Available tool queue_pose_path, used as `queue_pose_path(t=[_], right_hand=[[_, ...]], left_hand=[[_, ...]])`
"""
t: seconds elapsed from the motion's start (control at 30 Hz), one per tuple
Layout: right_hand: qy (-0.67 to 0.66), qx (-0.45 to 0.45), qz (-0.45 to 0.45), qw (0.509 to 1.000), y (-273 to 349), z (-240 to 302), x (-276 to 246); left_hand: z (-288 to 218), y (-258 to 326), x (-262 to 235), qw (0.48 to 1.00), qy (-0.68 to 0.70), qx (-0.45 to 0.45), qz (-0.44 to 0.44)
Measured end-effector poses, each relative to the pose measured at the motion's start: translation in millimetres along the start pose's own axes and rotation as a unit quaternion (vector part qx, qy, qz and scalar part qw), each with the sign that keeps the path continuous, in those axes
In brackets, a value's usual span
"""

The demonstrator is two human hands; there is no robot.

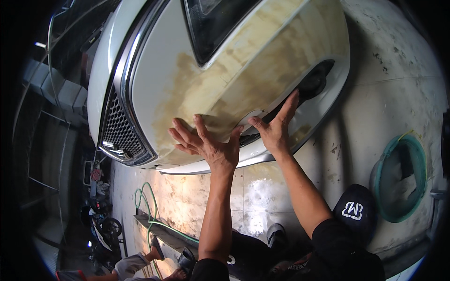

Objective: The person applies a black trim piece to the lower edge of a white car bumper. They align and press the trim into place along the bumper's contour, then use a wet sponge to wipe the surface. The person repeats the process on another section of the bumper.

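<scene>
In front of me is the white front bumper (262,70) of a car, covered in blotchy yellow-brown patches. My left hand (214,149) lies on its lower part with the fingers spread. The left thumb points toward a small pale curved piece (253,114) at the edge of a dark slot. Beside that slot my right hand (277,129) has its thumb and index finger stretched apart, the index reaching toward the dark fog-lamp recess (313,84). The other right fingers are mostly hidden. No tool shows in either hand.
A honeycomb grille (119,126) with chrome trim is at the left. On the stained floor (318,164) stands a green tub (379,187); a dark cap (354,210) shows near my right arm. A green hose (150,206), a motorcycle (105,234) and another person's legs (133,264) are lower left.
</scene>
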State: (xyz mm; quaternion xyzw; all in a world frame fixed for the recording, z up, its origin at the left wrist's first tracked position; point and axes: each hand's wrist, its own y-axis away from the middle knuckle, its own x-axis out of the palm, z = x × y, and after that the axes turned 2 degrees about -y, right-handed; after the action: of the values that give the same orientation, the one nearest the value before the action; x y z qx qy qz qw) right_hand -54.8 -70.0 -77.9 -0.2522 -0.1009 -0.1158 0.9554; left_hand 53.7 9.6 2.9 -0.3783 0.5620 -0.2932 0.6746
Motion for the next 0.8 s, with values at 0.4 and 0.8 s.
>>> queue_pose_path(t=[0.4, 0.8], right_hand=[[0.038, 0.039, -0.007, 0.998, 8.5, -24.7, -14.6], [0.025, 0.024, -0.061, 0.998, 5.7, -14.2, -8.4]], left_hand=[[7.2, -0.6, -6.7, 0.999, -0.014, 0.035, 0.038], [-3.7, -10.2, -10.2, 0.985, -0.136, 0.101, -0.023]])
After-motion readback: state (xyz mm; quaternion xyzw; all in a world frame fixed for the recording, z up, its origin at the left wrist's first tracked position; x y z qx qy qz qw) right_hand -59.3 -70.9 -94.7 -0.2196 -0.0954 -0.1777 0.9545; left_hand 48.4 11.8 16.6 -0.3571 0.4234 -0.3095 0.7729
